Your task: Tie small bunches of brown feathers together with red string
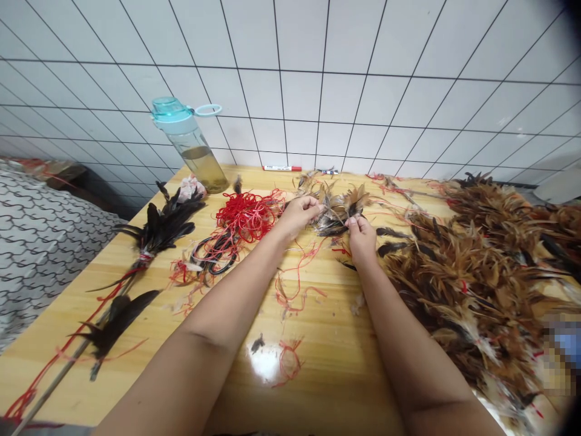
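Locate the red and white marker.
In the head view, the red and white marker lies at the far edge of the table by the tiled wall, right of the clear bottle and beyond the red string pile.

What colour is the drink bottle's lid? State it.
The drink bottle's lid is light turquoise, seen in the head view.

Small grey-brown feather bunch (pixel 334 227): bare right hand (pixel 363 240) hides part from me
Big fluffy brown feather heap (pixel 458 266): runs off my right edge
Thin wooden stick (pixel 59 383): bottom edge chops it
Blue-tan pixelated patch (pixel 565 351): no clue, sorry
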`<act>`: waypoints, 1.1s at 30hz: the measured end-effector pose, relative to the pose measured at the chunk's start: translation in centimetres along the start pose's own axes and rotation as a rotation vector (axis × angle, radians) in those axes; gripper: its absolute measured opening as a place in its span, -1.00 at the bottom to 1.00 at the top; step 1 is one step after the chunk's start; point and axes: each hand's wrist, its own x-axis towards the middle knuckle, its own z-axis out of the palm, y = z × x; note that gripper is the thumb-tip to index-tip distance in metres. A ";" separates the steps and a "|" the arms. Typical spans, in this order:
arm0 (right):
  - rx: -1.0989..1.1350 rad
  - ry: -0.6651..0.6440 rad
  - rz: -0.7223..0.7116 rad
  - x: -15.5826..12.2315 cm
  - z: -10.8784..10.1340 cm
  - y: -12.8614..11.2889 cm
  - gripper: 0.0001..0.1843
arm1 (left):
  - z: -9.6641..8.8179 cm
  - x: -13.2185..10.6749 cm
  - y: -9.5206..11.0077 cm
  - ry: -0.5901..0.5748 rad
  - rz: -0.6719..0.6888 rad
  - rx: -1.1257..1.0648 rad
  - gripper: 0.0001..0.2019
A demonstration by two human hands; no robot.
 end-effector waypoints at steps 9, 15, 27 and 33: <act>-0.048 -0.033 0.028 -0.4 0.3 -0.8 -0.69 | 1.2 -0.4 -0.7 -0.142 0.037 0.142 -0.77; -0.114 -0.046 -0.001 -0.6 0.4 -0.9 -0.70 | 1.8 -0.5 -1.1 -0.152 0.009 0.124 -0.81; -0.185 -0.081 -0.077 -0.5 0.5 -0.7 -0.69 | 2.7 -0.7 -1.6 -0.153 -0.022 0.090 -0.83; -0.162 -0.087 -0.061 -0.6 0.6 -0.6 -0.68 | 2.7 -0.7 -1.0 -0.090 -0.044 0.024 -0.93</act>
